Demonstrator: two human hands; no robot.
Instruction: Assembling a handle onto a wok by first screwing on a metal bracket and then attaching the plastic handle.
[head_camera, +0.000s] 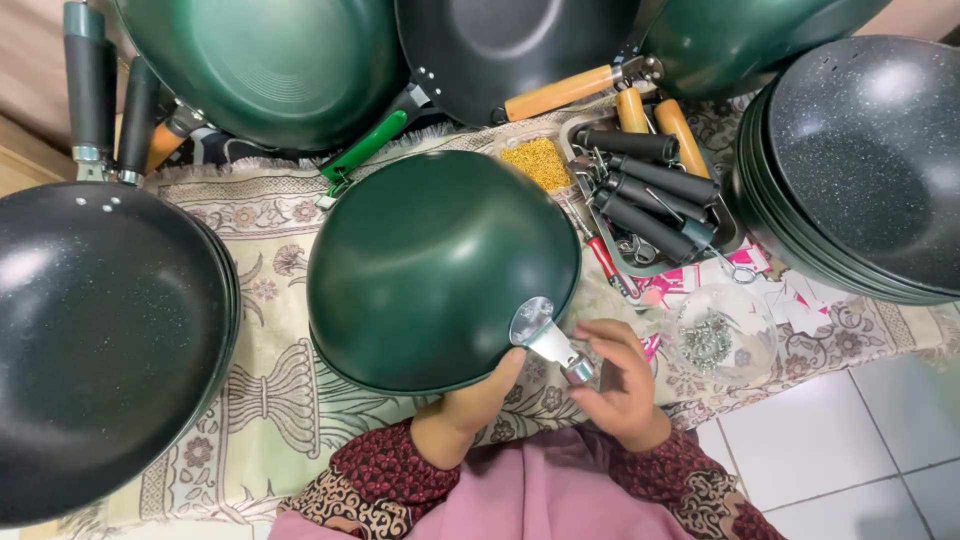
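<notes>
Patterned cloth (270, 400) covers the floor where I work. One green wok (440, 270) lies upside down at centre, glossy, with a metal bracket (545, 335) riveted on. My left hand (480, 395) props its rim, thumb up; my right hand (620, 385) pinches the bracket's end. One tray (735, 235) holds six black handles; a clear bowl (720, 335) holds screws.

left hand (478, 400) steadies green wok (440, 265) | right hand (620, 385) grips metal bracket (548, 338)
</notes>
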